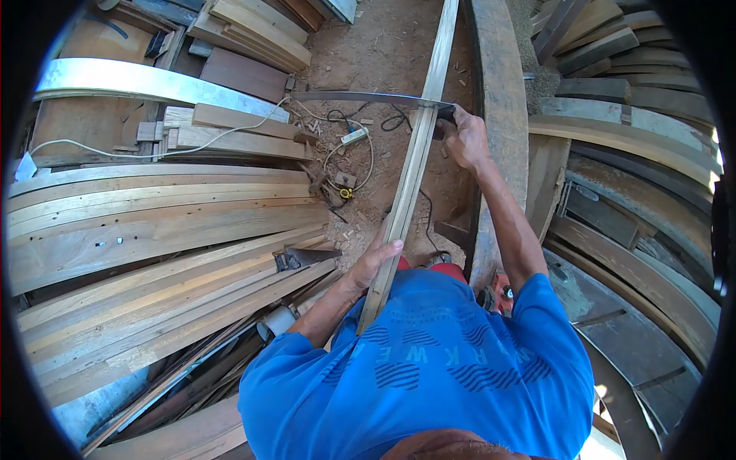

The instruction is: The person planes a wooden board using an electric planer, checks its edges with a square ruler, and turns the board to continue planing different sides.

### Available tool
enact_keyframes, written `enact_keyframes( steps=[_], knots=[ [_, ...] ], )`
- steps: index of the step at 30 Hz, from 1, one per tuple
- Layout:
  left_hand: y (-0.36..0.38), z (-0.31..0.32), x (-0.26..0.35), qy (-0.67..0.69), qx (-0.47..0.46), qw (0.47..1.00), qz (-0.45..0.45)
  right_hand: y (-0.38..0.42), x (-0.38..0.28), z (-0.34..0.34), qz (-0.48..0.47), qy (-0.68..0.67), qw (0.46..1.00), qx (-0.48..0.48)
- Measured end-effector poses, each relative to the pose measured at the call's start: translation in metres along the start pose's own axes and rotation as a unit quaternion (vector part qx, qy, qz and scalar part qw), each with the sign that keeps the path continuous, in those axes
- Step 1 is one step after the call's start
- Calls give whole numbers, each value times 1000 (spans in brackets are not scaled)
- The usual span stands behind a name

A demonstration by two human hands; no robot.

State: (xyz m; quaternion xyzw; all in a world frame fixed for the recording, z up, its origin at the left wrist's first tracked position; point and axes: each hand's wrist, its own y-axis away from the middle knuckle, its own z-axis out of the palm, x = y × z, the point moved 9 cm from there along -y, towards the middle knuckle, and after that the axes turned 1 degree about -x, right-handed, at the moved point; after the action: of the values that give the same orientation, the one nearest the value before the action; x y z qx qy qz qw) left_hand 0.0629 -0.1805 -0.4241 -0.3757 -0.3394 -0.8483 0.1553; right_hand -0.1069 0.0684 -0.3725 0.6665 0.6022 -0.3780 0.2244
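A long, narrow wooden strip point(415, 157) runs from my chest up to the top of the head view. My left hand point(376, 263) is wrapped round its near part, thumb on top. Farther up, my right hand point(466, 138) grips the dark handle of a handsaw point(368, 97). The saw's thin blade lies across the strip and points left, with its tip by the stacked boards. Part of my left hand's fingers is hidden beneath the strip.
Stacked planks point(169, 215) fill the left side, with a dark-handled tool point(290, 259) on them. A power strip point(354, 136) with cables and a yellow tape measure point(346, 192) lie on the sawdust-covered floor. A thick beam point(502, 115) stands right; more timber point(636, 146) lies beyond.
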Motion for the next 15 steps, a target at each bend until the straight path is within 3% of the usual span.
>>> enact_keyframes(
  steps=[5,9,11,12,15],
  knots=[
    [5,-6,-13,25,23,997,-64,1,-4,1,31,-25,999,-21],
    [18,-27,-37,94,7,984,-151,11,-18,-10,-7,-54,998,22],
    [20,-27,-25,192,-14,976,-103,38,-26,-19,25,-113,992,56],
    [20,-28,-17,238,-25,968,-80,59,3,-5,162,-346,921,77],
    [23,-49,0,198,30,977,-76,118,18,-16,218,-544,797,145]
  ],
)
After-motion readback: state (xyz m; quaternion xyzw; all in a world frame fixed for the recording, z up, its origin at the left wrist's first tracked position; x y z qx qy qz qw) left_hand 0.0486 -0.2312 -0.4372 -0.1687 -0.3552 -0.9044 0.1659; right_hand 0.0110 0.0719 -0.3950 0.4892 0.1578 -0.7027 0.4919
